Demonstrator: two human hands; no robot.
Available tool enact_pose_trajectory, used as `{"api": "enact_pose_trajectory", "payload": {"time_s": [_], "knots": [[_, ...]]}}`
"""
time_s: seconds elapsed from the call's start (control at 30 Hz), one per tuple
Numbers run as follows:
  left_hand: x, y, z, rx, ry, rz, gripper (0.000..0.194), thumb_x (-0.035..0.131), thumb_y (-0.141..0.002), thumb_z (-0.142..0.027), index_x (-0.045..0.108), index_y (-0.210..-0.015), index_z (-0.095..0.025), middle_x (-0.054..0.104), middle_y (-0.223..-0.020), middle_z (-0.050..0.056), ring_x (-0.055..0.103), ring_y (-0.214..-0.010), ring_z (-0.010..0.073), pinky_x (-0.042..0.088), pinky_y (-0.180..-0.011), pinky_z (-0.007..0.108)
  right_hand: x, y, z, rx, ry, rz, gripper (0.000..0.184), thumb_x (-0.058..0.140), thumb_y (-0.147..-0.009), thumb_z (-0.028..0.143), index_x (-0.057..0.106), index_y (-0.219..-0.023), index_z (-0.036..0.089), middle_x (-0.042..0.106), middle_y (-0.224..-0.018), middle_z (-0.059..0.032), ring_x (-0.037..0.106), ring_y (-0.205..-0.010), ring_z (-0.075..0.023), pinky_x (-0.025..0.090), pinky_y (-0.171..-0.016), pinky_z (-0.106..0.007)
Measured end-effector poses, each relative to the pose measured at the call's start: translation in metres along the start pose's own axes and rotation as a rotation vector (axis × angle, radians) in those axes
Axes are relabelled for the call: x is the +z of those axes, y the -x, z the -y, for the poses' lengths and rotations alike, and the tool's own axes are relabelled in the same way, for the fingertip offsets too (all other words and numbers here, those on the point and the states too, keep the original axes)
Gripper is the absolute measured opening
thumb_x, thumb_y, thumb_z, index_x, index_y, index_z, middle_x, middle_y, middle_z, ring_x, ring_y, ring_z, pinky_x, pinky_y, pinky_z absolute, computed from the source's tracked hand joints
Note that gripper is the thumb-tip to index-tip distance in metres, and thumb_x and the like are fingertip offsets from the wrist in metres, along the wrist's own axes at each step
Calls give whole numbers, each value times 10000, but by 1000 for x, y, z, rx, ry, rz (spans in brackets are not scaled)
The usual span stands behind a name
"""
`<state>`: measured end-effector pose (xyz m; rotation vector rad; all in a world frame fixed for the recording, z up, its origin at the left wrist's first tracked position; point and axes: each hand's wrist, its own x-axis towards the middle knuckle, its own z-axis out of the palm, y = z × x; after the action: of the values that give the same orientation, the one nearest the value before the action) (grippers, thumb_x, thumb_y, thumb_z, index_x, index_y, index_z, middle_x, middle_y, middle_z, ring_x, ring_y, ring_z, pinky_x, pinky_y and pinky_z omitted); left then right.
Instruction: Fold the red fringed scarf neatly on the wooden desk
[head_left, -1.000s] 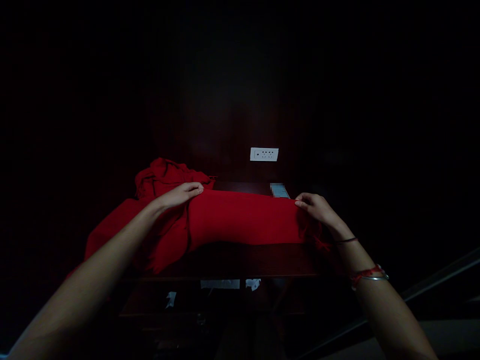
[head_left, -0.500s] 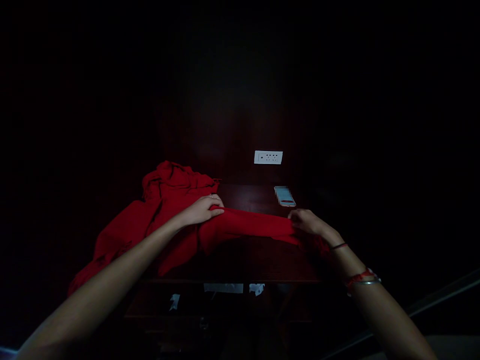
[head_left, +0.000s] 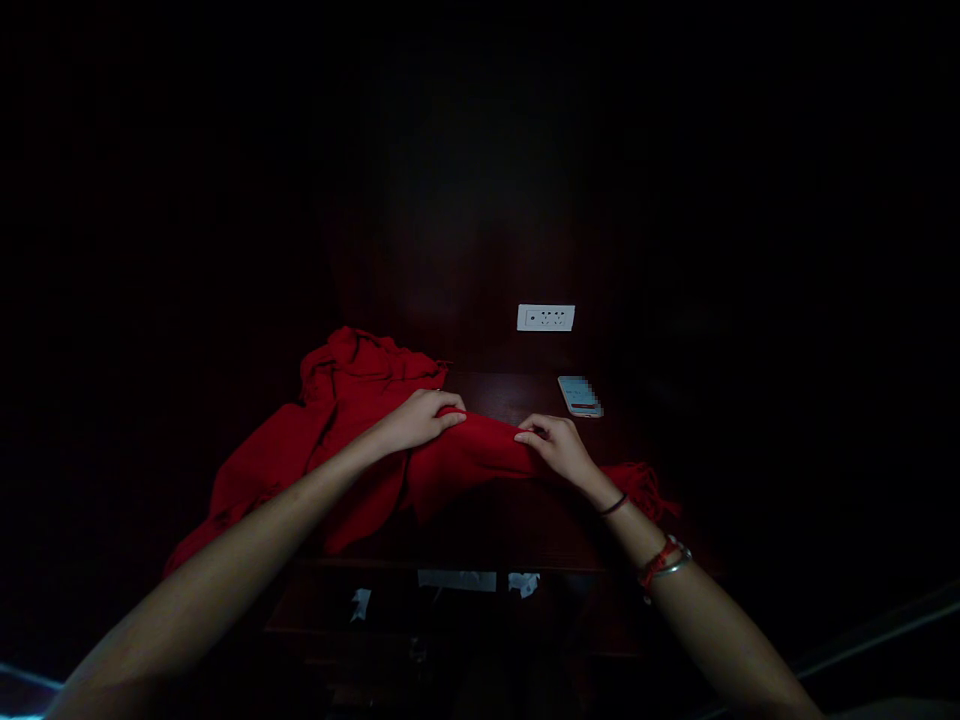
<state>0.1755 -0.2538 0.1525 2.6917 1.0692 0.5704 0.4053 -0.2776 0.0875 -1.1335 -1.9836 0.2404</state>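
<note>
A red fringed scarf point(head_left: 457, 465) lies over a dark wooden desk, bunched at the left and drawn out narrow toward the right. My left hand point(head_left: 424, 417) pinches its upper edge near the middle, fingers closed on the cloth. A short way to the right, my right hand point(head_left: 556, 446) grips the same edge between thumb and fingers. The stretch between both hands is fairly taut. Past my right wrist, a fringed end of the scarf rests on the desk, partly covered by my forearm.
Behind my right hand, a phone point(head_left: 580, 396) with a lit screen lies on the desk point(head_left: 499, 388). A white power socket point(head_left: 546, 318) is set in the dark back wall. Below the desk edge, white paper pieces point(head_left: 457, 580) show. The surroundings are very dark.
My right hand has moved left along the scarf, closer to my left hand, and its fringed end now shows at the right. The whole view has shifted slightly.
</note>
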Motion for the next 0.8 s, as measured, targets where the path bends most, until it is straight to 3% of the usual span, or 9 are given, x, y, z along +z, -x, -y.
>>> {"api": "enact_pose_trajectory", "payload": {"time_s": [0.17,0.43,0.63,0.8], "knots": [[7,-4,3,-35,-77,35,205,381,-789,-228,561,-729,-150,600,-737,35,539,-714,149,387,-675,234,-8,0,4,6,69,85,191,475,-800,233,620,-707,150,637,-686,-23,548,-626,-120,359,-596,-211],[15,-11,-2,-2,-73,37,180,364,-776,-167,542,-761,-151,596,-794,47,530,-769,149,395,-731,251,-13,2,-2,137,67,122,132,544,-744,228,640,-785,148,654,-732,-30,558,-643,-126,374,-610,-210],[-13,-11,11,-23,-124,-49,219,348,-768,-212,559,-757,-154,606,-800,46,538,-779,160,394,-733,258,-22,12,-29,111,305,326,130,520,-757,188,636,-720,141,650,-753,-68,560,-677,-139,357,-618,-208],[-47,-13,29,-107,-182,-95,236,361,-737,-254,569,-779,-152,612,-810,38,547,-765,165,398,-716,254,-25,24,-57,236,488,396,183,449,-799,187,612,-726,146,643,-743,-83,562,-669,-139,334,-584,-207]]}}
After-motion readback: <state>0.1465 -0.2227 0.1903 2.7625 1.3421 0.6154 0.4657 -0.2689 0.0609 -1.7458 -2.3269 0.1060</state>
